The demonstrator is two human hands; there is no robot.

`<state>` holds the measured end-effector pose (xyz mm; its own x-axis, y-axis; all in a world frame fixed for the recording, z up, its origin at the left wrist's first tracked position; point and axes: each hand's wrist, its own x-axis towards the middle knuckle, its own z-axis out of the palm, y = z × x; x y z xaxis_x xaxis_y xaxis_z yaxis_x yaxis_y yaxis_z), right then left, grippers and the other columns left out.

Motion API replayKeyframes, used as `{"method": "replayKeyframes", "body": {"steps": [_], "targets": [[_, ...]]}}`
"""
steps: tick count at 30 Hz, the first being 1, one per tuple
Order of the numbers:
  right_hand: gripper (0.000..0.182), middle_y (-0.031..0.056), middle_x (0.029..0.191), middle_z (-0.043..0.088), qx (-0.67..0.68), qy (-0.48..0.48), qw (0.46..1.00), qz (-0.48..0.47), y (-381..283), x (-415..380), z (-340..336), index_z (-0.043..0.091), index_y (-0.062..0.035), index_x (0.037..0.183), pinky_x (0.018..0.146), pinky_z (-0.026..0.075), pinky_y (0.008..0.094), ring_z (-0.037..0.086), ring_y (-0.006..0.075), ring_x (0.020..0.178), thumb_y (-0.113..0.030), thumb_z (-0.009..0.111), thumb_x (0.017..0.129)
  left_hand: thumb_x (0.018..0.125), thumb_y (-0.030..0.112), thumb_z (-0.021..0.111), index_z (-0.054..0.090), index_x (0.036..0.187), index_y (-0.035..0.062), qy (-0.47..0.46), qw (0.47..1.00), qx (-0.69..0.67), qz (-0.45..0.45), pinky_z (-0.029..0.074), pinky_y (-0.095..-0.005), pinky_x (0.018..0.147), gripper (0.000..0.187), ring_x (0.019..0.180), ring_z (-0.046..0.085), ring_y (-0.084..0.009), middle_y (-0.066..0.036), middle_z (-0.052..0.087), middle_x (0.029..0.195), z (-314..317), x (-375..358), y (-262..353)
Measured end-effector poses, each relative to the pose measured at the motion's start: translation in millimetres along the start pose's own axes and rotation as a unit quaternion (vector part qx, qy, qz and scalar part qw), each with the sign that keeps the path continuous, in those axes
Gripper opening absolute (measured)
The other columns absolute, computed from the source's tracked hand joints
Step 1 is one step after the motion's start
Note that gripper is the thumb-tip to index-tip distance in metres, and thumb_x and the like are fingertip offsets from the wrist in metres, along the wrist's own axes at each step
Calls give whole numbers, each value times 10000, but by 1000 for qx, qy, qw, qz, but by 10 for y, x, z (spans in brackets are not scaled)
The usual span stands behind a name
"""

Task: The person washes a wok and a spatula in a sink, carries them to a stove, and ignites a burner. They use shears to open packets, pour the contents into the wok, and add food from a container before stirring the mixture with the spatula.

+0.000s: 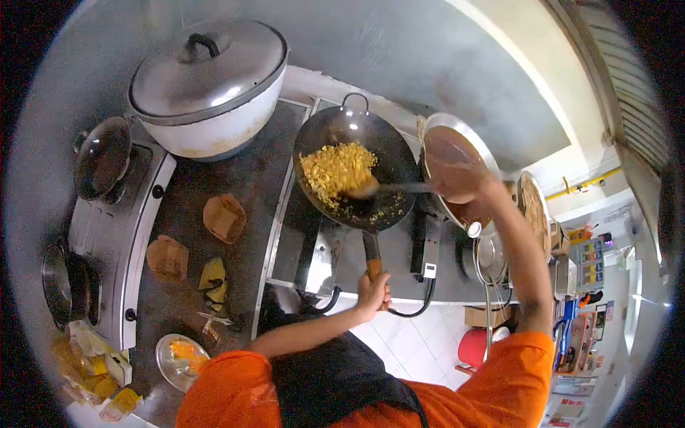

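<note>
A dark wok (396, 160) sits on the stove with chopped yellow food (335, 171) heaped on its left side. My left hand (373, 294) is wrapped round the wok's wooden handle (373, 268). Above the right side of the wok and the brown-filled pan, my right hand (460, 183) is blurred by motion, closed round the end of a ladle (407, 187). The ladle's bowl rests against the food inside the wok.
A large lidded pot (214, 118) stands at the back left. Right of the wok is a wide pan of brown liquid (449, 153), with a strainer (491, 257) near it. Two brown paper bags (225, 217), a plate (165, 360) and a gas stove (114, 242) are on the left.
</note>
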<state>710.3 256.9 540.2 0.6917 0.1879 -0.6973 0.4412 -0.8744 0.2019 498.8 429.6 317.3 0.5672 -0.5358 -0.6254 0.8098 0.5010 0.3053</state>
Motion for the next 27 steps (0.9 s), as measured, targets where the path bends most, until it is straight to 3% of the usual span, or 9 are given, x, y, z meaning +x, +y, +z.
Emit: {"method": "replayKeyframes", "body": {"steps": [1,6,9,11,14,17,22,24,27], "targets": [[301,192,890,652,-21,80,996,-26,-107,30,69,620,-132,1146,762,471,430,616,344,823,-238,512,886,869,265,590,380,901,136,0,1000,19,-14,360,-265,358,248,424,406,-80,23,405,588,-55,-120,115],[368,204,962,641,-9,127,987,-99,175,-172,131,569,-138,1230,803,476,429,613,344,900,-242,518,881,887,254,602,386,916,177,-59,996,51,-34,341,-238,360,231,424,385,-56,44,403,613,-459,-566,732],[343,183,1020,639,-152,179,972,-22,45,-15,245,591,-171,1210,823,481,431,608,327,951,-256,511,887,893,258,594,383,905,171,-59,996,57,-42,339,-242,348,229,418,387,-57,40,394,603,-539,-462,719],[310,132,1136,615,51,81,992,85,-176,-29,117,614,-193,1169,840,491,421,601,293,999,-279,495,896,899,256,585,378,907,167,-64,994,92,-9,336,-246,338,225,413,392,-60,34,394,593,-608,-226,558],[305,103,1182,591,-68,-13,997,28,-100,-284,-224,613,-186,1156,824,507,414,594,286,1011,-300,491,900,904,259,582,369,889,161,-54,995,88,-12,336,-245,335,235,414,397,-63,31,399,589,-411,-537,783],[319,77,1158,597,-66,144,980,119,-154,75,66,604,-205,1176,854,485,410,586,280,1015,-326,500,899,911,254,579,374,897,151,-67,996,58,-32,345,-248,344,230,416,399,-67,33,396,584,-479,-428,663],[332,43,1167,585,-109,71,991,-13,168,-6,23,583,-238,1207,994,382,420,532,275,1105,-344,492,905,918,254,574,375,920,156,-76,994,73,-12,363,-259,354,221,412,400,-68,41,392,567,-421,-505,705],[320,55,1144,595,-71,167,980,86,-8,86,59,606,-232,1180,980,398,415,539,289,1089,-336,500,896,922,265,566,378,936,156,-56,994,90,-13,369,-271,349,218,399,388,-69,36,393,565,-478,-415,613],[248,153,1006,649,-17,164,985,45,-150,-86,11,634,-174,1058,823,510,456,627,353,944,-267,479,890,910,286,586,396,930,186,-30,993,104,40,273,-240,308,216,373,353,-52,44,408,583,-417,-407,564]]}}
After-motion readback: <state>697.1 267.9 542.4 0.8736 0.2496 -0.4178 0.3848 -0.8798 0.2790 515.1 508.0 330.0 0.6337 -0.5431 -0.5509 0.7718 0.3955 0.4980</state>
